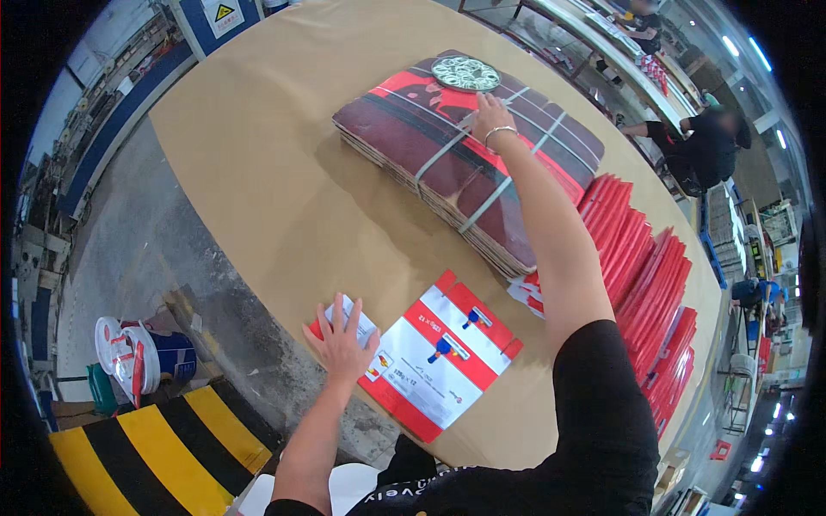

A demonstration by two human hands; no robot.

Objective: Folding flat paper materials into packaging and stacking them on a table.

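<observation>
flat carton blank on table at near edge, left hand on its left end | strapped bundle behind it, right hand on top | round tray on bundle's far end | fanned blanks right of bundle

left hand presses flat carton; right hand touches strapped bundle.
</observation>
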